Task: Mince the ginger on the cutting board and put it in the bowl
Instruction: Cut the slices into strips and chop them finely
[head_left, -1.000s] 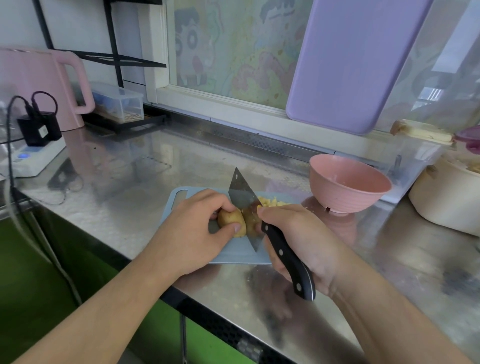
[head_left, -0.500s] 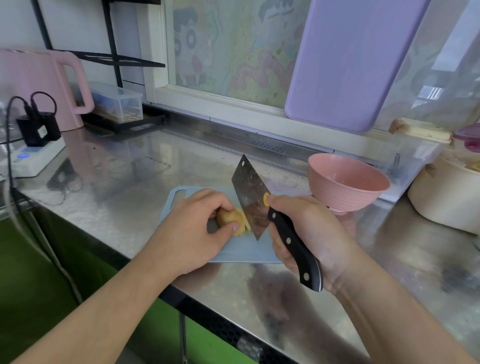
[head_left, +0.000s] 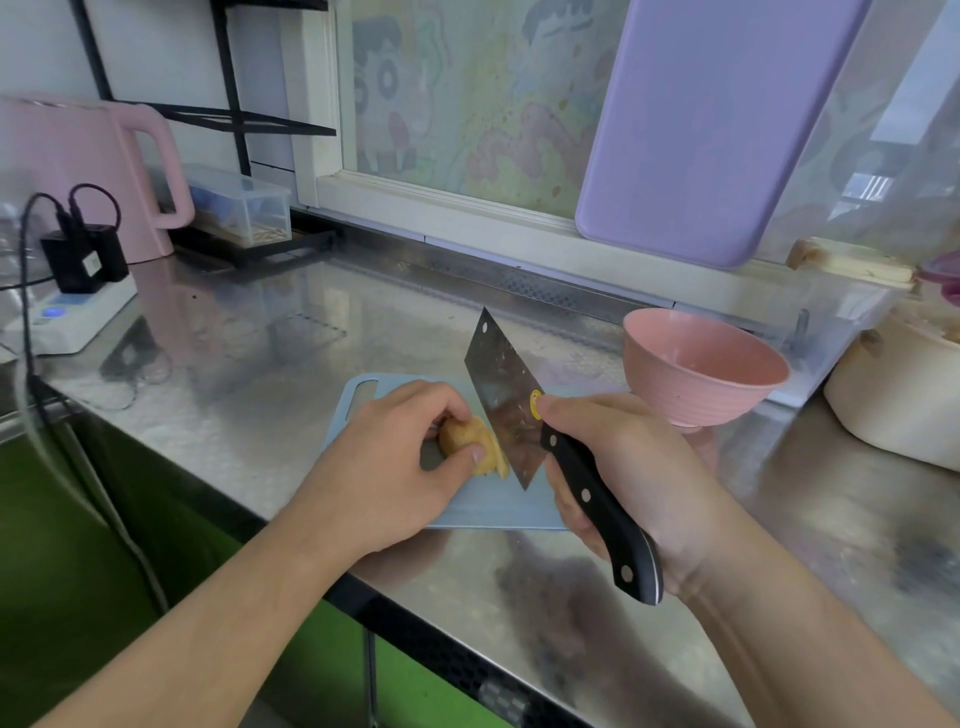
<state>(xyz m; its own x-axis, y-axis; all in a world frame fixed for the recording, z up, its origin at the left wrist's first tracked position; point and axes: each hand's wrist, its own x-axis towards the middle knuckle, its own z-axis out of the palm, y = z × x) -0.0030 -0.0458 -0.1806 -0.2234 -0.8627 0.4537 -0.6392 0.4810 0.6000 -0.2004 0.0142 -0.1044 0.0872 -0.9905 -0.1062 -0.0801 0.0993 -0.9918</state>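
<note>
Left hand fingers curled over the ginger, pinning it to the cutting board; thumb tip pressed on the near side of the piece. Right hand clenched round the black handle of the cleaver, blade tilted, edge just right of the ginger's cut face and about touching it, near tip down by the board.

Ginger mostly whole: one large knob, skin on, a pale cut face toward the blade. Any cut pieces on the board right of the blade hidden behind cleaver and hand; cannot tell how many.

Bowl, pink, on the worktop just far-right of the board, inside bare as far as visible.

Judged early in the slicing stage. Left to do: remaining slices, fine mincing, transfer to bowl.
</note>
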